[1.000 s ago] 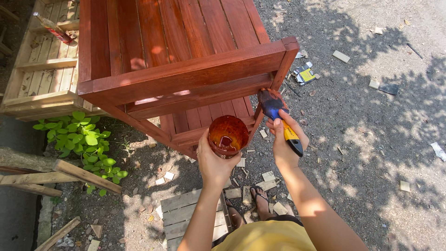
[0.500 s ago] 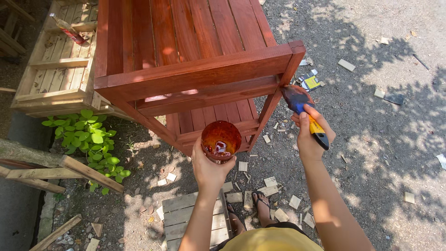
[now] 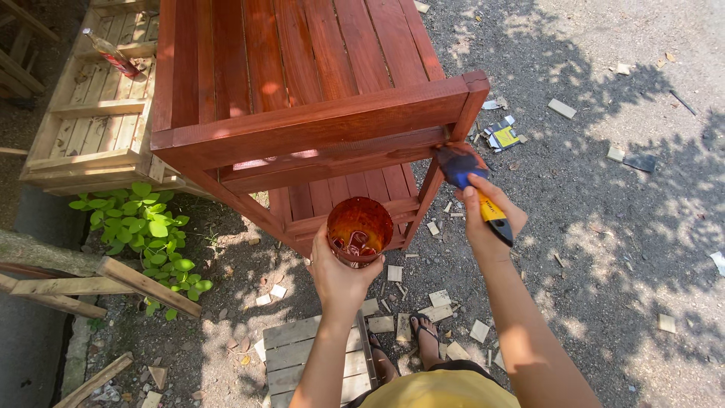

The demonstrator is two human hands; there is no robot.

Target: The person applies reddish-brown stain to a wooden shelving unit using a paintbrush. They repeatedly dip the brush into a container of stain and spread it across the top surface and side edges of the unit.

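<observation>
Left hand [image 3: 340, 276] grips round stain-coated cup [image 3: 359, 230], centre frame. Right hand [image 3: 487, 219] grips yellow-handled brush [image 3: 472, 185] at 3 o'clock of cup, bristles touching red-stained wooden bench [image 3: 317, 121] rail.

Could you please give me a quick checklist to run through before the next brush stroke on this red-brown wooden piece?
1. Brush grip: right hand holds the paintbrush firmly by its handle. Ok.
2. Bristle contact: the brush head sits at the stained rail near the corner post; actual touching, cannot tell.
3. Stain supply: cup in the left hand holds some liquid at the bottom. Ok.
4. Cup level: held upright, not tipping. Ok.
5. Footing: wood scraps lie around the sandalled foot. Not ok.
6. Load on bristles: cannot tell.
</observation>
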